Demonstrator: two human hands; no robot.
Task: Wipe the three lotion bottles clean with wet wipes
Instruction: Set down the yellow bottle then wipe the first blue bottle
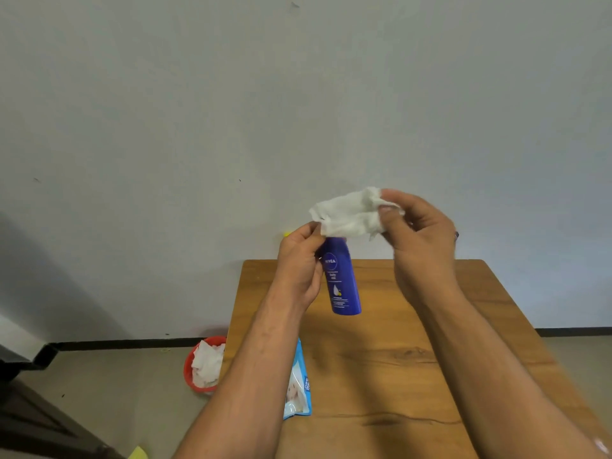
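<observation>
My left hand (299,263) grips a dark blue lotion bottle (342,279) by its upper part and holds it upright above the wooden table (397,359). A white wet wipe (351,213) is stretched over the bottle's top. My right hand (417,236) pinches the wipe's right end, while my left thumb and fingers hold its left corner. A small yellow object (287,233) peeks out behind my left hand. No other lotion bottles are visible.
A blue wet wipe pack (299,382) lies on the table's left side, partly under my left forearm. A red bin (203,364) holding used white wipes stands on the floor left of the table. A plain wall is behind.
</observation>
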